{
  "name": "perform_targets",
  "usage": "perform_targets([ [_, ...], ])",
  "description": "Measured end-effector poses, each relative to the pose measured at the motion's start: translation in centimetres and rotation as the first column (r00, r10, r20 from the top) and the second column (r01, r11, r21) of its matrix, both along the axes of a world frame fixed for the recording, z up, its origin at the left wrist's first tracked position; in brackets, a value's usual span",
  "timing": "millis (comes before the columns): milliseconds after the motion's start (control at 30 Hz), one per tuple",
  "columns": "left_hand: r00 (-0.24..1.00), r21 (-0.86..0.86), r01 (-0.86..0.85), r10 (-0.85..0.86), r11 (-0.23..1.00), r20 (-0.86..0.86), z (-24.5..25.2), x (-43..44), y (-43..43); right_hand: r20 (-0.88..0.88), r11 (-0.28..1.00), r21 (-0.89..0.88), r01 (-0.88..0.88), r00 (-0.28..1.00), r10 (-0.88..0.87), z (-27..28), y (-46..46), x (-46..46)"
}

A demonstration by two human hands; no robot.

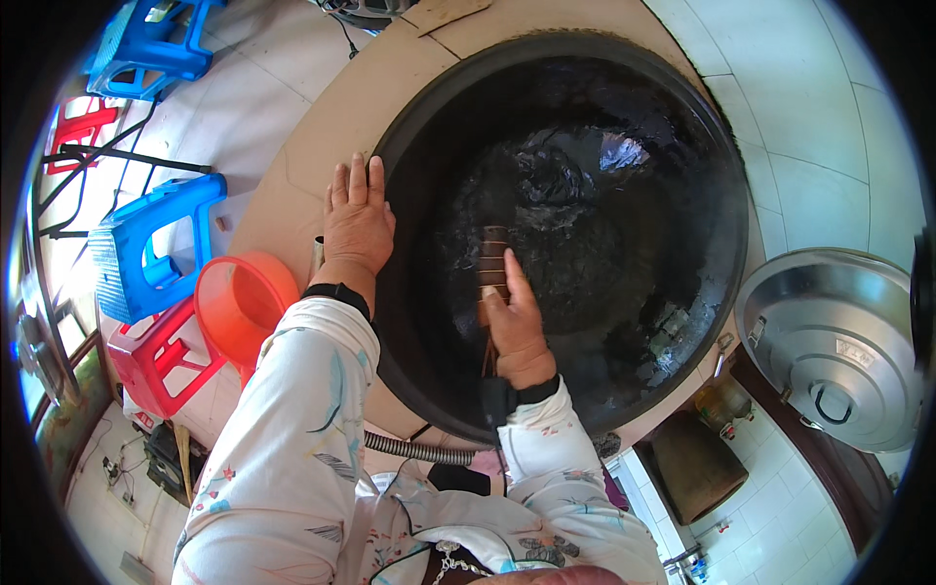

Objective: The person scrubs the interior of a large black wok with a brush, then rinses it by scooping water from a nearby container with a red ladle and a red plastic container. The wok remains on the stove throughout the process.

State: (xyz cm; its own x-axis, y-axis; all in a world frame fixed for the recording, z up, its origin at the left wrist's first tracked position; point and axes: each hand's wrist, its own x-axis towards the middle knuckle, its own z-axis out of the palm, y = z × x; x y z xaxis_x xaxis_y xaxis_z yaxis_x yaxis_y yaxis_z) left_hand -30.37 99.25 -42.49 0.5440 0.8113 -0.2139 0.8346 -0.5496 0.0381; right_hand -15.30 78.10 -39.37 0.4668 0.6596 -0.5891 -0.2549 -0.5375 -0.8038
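A big black wok (585, 307) is set into the tan tiled stove top (307, 168), with dark, rippling water in it. Over its near half, my right hand (521, 329) grips a brown whisk brush (493, 256) bound with several bands. The brush's far end points into the wok, and its tip is hard to make out against the water. My left hand (360, 216) lies palm down at the wok's left rim, its fingers a little apart and nothing in it. Dark bands circle both wrists.
An orange plastic basin (245, 307) stands left of the stove on a red stool (164, 358), near blue stools (157, 245). At right are a large metal lid (833, 358) and a brown jar (691, 464). A ribbed hose (420, 447) runs along the near edge.
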Motion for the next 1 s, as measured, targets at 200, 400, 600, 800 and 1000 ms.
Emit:
perform_targets([
  [200, 0.998, 0.019, -0.003, 0.002, 1.000, 0.070, -0.4, -0.3, 0.0, 0.506, 0.934, 0.099, -0.343, 0.826, 0.249, 1.8, 9.1, 0.8],
  [400, 0.999, 0.011, 0.001, -0.002, 1.000, 0.048, -0.6, -0.3, 0.0, 0.560, 0.994, 0.067, -0.084, 0.828, 0.032, 0.9, 14.3, 12.2],
  [600, 1.000, 0.000, -0.017, 0.017, 1.000, 0.003, -0.2, 0.0, 0.0, 0.252, 0.927, 0.073, 0.367, 0.893, -0.374, 2.3, 7.1, 27.4],
  [800, 1.000, 0.038, 0.002, -0.002, 0.999, 0.014, -0.7, -0.2, 0.0, 0.301, 0.695, 0.027, 0.719, 0.657, -0.691, -1.3, -5.8, 31.3],
  [1000, 1.000, 0.083, 0.026, -0.027, 0.996, 0.012, -1.4, -0.6, 0.1, 0.172, 0.734, -0.328, 0.595, 0.801, -0.573, -9.9, -12.0, 19.4],
])
